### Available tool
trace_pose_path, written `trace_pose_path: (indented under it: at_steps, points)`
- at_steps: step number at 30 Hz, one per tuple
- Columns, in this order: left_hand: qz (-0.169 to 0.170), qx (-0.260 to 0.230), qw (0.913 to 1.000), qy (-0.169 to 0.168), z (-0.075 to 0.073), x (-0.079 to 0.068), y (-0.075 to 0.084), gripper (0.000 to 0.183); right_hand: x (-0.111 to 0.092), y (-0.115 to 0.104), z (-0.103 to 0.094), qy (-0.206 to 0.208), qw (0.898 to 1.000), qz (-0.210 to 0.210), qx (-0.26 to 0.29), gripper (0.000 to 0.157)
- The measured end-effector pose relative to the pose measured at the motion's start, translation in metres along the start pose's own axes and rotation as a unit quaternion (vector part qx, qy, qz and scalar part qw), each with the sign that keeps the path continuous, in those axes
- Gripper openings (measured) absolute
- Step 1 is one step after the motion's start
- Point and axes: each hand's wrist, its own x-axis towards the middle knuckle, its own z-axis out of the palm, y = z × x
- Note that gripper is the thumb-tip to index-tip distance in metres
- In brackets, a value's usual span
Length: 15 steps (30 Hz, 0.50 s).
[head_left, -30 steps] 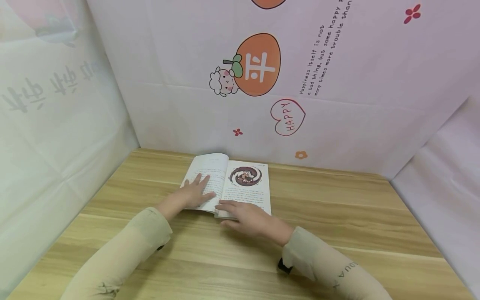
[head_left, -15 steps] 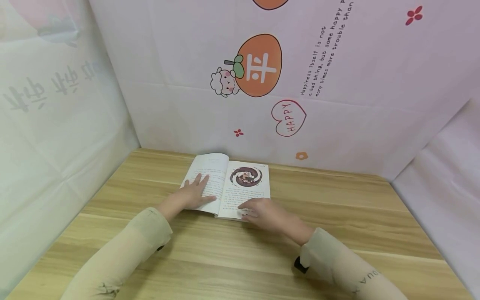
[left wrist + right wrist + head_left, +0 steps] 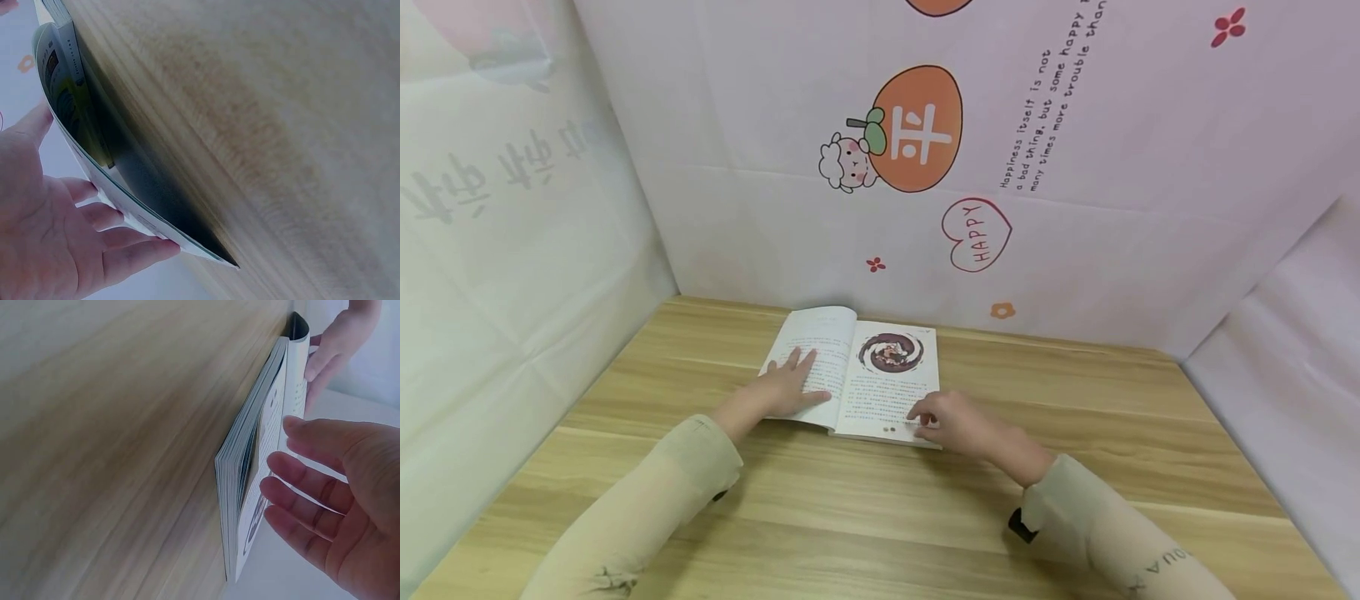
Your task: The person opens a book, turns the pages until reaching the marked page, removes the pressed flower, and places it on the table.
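An open book point(image 3: 880, 392) lies near the table's back edge, its right page bearing a dark swirling picture above printed lines. My left hand point(image 3: 785, 390) rests on the left page with fingers spread. In the left wrist view that page side bows up off the wood under the left hand point(image 3: 69, 231), leaving a dark gap. Over the lower right corner of the right page is my right hand point(image 3: 966, 423), fingers loosely bent. The right wrist view has the right hand point(image 3: 337, 494) close to the page, with nothing pinched between thumb and fingers.
The wood-grain table point(image 3: 820, 517) runs forward and to both sides of the book. A white printed cloth wall point(image 3: 760, 208) rises right behind it. Further pale cloth walls point(image 3: 512, 292) stand at left and right.
My right hand has slid from the book's lower middle across the right page to its lower right corner, uncovering the bottom lines. The left hand has stayed put.
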Motion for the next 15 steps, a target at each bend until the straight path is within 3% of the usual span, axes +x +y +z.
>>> trace_pose_path:
  at_steps: [15]
  points:
    - [0.002, -0.001, 1.0, -0.001, -0.0015, -0.0015, -0.0017, 0.087, -0.0001, 0.0052, -0.0007, -0.04, 0.999, 0.028, -0.011, 0.019]
